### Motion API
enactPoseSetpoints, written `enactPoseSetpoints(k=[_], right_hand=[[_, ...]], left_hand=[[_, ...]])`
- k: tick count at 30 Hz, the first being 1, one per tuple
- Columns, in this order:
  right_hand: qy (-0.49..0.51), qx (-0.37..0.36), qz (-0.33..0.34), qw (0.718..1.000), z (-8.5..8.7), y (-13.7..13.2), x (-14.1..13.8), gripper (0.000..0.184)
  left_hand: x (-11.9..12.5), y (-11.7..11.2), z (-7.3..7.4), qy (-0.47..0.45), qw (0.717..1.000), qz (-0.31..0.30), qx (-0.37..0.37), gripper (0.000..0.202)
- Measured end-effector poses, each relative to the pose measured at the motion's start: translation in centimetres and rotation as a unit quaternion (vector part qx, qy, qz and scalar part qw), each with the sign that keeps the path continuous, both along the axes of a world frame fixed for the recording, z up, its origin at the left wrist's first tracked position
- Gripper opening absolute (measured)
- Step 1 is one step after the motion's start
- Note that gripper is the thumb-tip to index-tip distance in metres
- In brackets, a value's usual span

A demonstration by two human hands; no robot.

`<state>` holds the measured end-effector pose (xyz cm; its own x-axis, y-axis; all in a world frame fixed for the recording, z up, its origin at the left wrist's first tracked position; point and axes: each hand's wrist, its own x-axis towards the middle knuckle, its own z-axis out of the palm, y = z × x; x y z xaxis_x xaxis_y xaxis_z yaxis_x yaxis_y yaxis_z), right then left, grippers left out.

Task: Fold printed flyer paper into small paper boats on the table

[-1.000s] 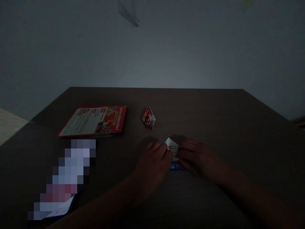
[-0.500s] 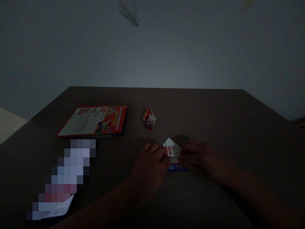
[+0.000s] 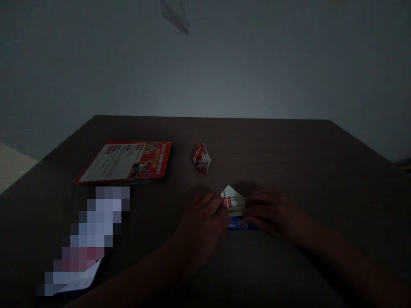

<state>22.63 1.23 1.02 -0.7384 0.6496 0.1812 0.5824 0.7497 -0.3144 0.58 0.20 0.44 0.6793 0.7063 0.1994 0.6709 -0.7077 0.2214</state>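
A folded sheet of printed paper (image 3: 233, 205) lies on the table between my hands, its white pointed top facing away from me and a blue band along its near edge. My left hand (image 3: 205, 222) is closed on the paper's left side, knuckles up, hiding that edge. On the right side my right hand (image 3: 272, 211) grips it, thumb near the blue band and fingers close together. Just beyond them stands a small folded paper piece (image 3: 202, 159), red, white and yellow, touched by neither hand.
Red-and-white printed sheets (image 3: 125, 162) lie stacked at the back left of the dark wooden table (image 3: 272, 149). A phone-like device (image 3: 83, 280) with a blurred-out screen rests at the front left. Behind the table rises a grey wall (image 3: 257, 60).
More of the blue band shows below the white part of the paper. My right hand has shifted slightly along the paper's near edge; my left hand stays in nearly the same place.
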Motion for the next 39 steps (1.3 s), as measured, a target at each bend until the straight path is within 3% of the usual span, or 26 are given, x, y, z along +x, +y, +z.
enactPoseSetpoints(k=[21,39], right_hand=[[0.051,-0.053,-0.143,0.987,-1.2,0.4,-1.7,0.017],[-0.007,-0.105,-0.231,0.967,-0.6,0.2,-2.1,0.014]], left_hand=[[0.9,0.7,0.1,-0.013,0.992,0.107,-0.063,0.019],[0.1,1.9,1.6,0.087,0.978,0.138,-0.128,0.033]])
